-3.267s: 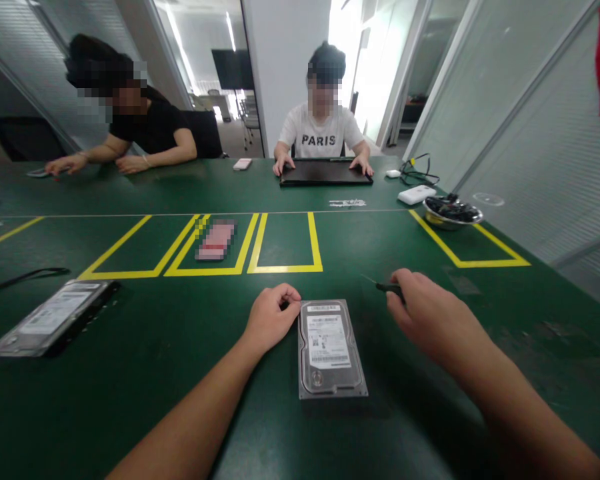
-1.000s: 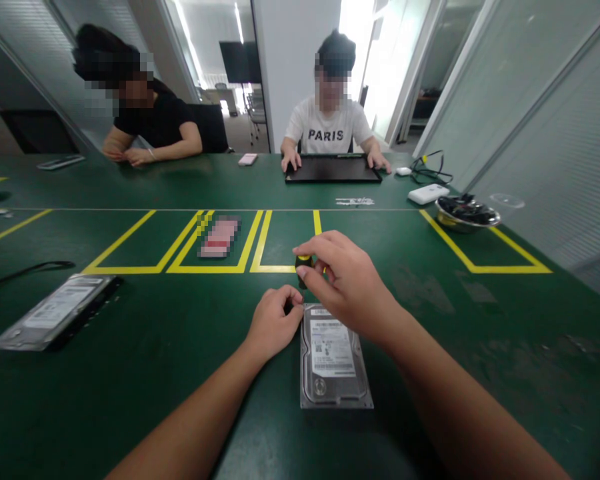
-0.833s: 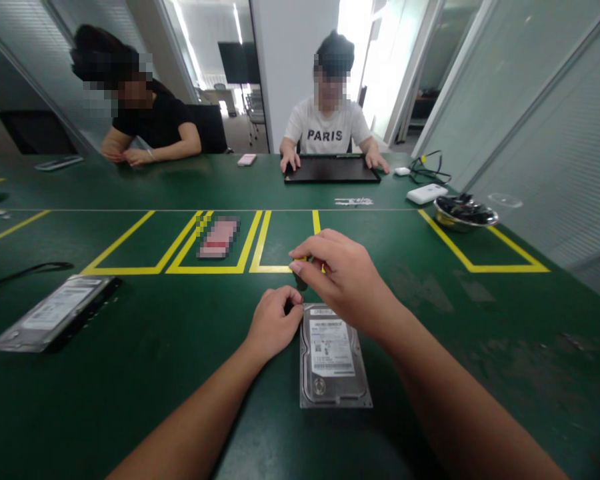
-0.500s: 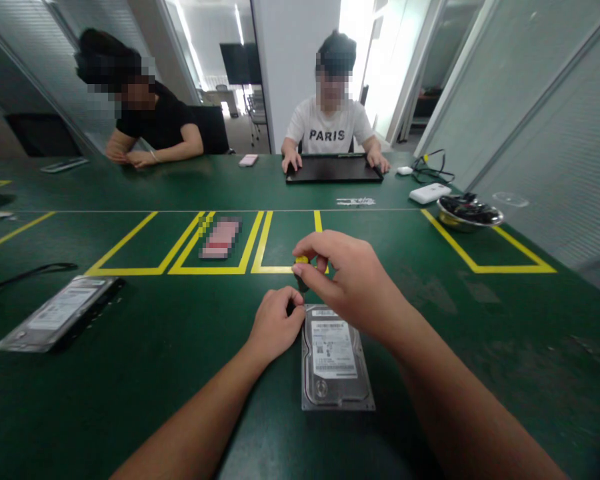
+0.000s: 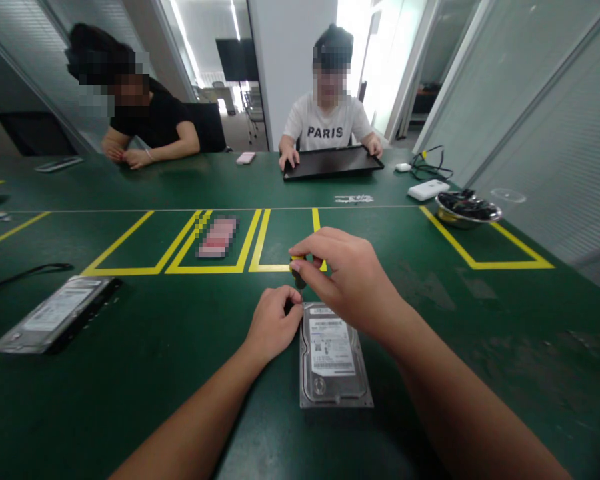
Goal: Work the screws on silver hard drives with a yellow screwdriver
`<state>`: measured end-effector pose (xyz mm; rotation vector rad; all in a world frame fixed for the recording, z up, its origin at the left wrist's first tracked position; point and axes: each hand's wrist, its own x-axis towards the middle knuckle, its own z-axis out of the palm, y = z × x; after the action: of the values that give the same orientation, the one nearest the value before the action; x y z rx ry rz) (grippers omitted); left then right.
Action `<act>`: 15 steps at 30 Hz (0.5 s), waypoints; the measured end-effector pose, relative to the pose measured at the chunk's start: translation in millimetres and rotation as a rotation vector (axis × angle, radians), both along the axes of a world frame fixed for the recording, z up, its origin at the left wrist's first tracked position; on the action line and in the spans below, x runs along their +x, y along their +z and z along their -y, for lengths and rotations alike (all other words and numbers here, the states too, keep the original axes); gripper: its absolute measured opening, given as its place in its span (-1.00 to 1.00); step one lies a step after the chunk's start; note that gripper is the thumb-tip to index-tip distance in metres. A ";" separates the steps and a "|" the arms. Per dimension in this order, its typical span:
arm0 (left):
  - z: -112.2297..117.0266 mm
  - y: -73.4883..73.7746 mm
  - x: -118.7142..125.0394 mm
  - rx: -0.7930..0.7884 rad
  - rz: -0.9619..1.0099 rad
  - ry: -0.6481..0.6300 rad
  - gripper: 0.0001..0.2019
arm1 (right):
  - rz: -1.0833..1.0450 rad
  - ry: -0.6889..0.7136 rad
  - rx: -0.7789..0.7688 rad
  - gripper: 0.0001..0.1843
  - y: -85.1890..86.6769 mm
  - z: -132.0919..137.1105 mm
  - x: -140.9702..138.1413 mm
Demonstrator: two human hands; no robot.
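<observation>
A silver hard drive (image 5: 336,363) with a white label lies flat on the green table in front of me. My right hand (image 5: 347,270) pinches the yellow and black handle of a short screwdriver (image 5: 299,275), which stands nearly upright over the drive's far left corner. Its tip is too small to make out against the metal. At that same corner my left hand (image 5: 276,320) is closed, thumb and curled fingers gripping the drive's edge. The right hand hides part of the drive's far edge.
Another hard drive (image 5: 55,317) lies at the left. A pink pixelated item (image 5: 219,238) sits within yellow tape. At the right stands a metal bowl (image 5: 467,212) of dark objects, near a white device (image 5: 429,190). Across the table a person holds a black tray (image 5: 333,163); another person leans there.
The person across has lifted the right side of the black tray, so it now tilts. My hands and the screwdriver stay at the drive's corner; the view has shifted slightly.
</observation>
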<state>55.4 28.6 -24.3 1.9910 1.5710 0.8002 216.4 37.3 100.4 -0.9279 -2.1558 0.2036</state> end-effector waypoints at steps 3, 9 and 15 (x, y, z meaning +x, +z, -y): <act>0.4 -1.0 0.1 0.014 -0.009 0.008 -0.91 | -0.008 0.022 -0.009 -0.87 -1.0 0.4 0.0; 5.0 2.5 0.7 0.063 -0.032 -0.011 -0.94 | -0.034 0.016 0.005 -0.91 -6.3 -1.8 -2.1; 8.4 2.7 0.8 0.066 -0.066 -0.018 -0.84 | -0.038 -0.010 0.003 -0.92 -7.6 -1.9 -1.6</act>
<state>56.3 20.2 -21.5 2.0958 1.5796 0.7969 214.8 39.2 92.8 -0.9260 -2.1155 0.2117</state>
